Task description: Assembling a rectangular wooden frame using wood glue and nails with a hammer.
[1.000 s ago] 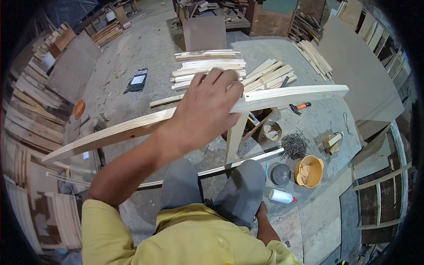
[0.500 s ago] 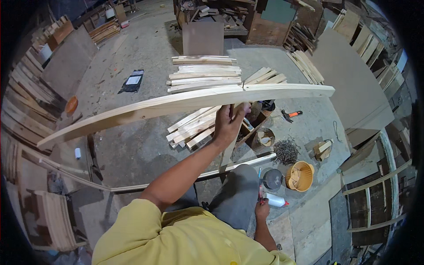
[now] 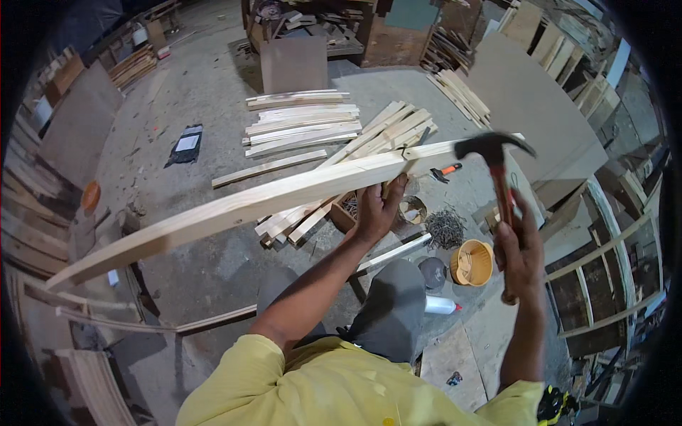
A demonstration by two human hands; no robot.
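Note:
A long, slightly curved pale wooden board (image 3: 234, 206) stretches across the view on its edge. My left hand (image 3: 379, 211) is closed on it from below, near the joint (image 3: 405, 153) where a narrow wooden piece meets it; part of the grip is hidden by the board. My right hand (image 3: 522, 252) is wrapped round the handle of a claw hammer (image 3: 503, 195), raised at the right. The hammer's dark head overlaps the board's right end in view; whether they touch, I cannot tell.
Stacked wooden strips (image 3: 305, 121) lie beyond the board. On the floor at right are a heap of nails (image 3: 446, 228), a can (image 3: 412, 210), a yellow basket (image 3: 472, 263), a white bottle (image 3: 440, 305) and an orange-handled tool (image 3: 446, 171). Large sheets (image 3: 533, 121) lean farther right.
My right hand has risen from beside my leg with the hammer. The board's right part is tilted up more, and the view has shifted to the right.

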